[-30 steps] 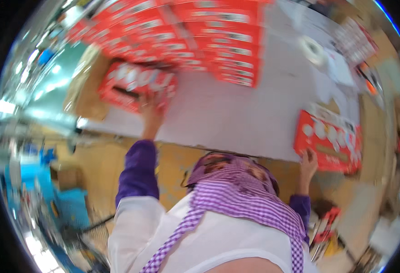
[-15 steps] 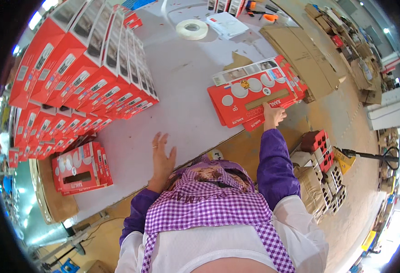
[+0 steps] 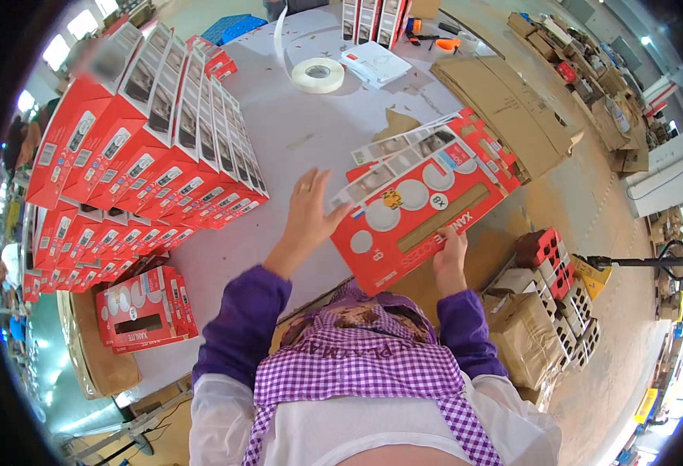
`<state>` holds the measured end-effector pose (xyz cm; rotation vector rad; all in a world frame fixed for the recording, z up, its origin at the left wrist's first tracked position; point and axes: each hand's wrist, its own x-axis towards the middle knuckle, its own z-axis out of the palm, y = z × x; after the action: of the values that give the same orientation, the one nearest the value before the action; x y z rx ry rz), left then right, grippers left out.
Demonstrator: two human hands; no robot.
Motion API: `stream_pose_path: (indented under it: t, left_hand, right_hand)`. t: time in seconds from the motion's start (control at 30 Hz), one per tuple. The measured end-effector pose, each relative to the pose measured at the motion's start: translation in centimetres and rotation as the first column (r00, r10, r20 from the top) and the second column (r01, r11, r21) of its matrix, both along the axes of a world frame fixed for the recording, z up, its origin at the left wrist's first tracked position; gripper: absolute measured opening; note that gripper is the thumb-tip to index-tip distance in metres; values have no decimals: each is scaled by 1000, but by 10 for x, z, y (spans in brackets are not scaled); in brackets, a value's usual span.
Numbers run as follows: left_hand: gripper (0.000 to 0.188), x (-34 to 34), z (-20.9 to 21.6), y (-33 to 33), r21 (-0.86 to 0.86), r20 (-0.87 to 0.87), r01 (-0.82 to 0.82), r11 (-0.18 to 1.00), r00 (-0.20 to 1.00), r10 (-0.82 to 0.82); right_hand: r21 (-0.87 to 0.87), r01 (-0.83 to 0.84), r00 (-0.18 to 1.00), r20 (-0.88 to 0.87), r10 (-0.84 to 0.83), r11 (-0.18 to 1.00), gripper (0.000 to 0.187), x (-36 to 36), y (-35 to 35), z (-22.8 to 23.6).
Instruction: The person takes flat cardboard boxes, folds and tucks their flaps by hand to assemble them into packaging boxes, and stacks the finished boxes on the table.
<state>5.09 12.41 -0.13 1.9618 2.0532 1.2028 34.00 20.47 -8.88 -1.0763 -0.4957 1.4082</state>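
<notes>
A flat red carton (image 3: 380,260) with a long cut-out window and white round pictures lies tilted over the table's front edge. My right hand (image 3: 450,252) is closed on its near edge, thumb on top beside the window. At the carton's left corner is my left hand (image 3: 310,217), its fingers apart and the thumb close to the corner; whether it touches cannot be made out. Beneath and behind the held carton, more flat red cartons (image 3: 497,151) are partly covered.
Tall rows of red boxes (image 3: 147,147) fill the table's left side, with a smaller carton stack (image 3: 143,311) nearer me. A tape roll (image 3: 317,75) and white papers (image 3: 376,62) lie farther back. Brown cardboard sheets (image 3: 505,109) rest at right; packed boxes (image 3: 543,311) stand below.
My right hand has drawn the top carton toward me and left, off the pile. My left hand has moved up and right to its corner. The view has shifted slightly.
</notes>
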Motion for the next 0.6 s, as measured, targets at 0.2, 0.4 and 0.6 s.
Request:
stream_pose_path:
  t: [0.2,0.4,0.6]
  left_hand:
    - [70,-36,35,45,-43,-87,-82,996,993,78]
    - [36,-66,75,-34,-160,-71,-190,969,981,181]
    - [25,-65,47,-129,-76,-343,-303,950,903,261]
  right_hand:
    - [51,-459,859,-231,457,887,33,-73,-65,31]
    - [-338,-887,168,401,901,316,25,-86,-72,35]
    - [215,-655,746,341,573,724,34,-127,-31,88]
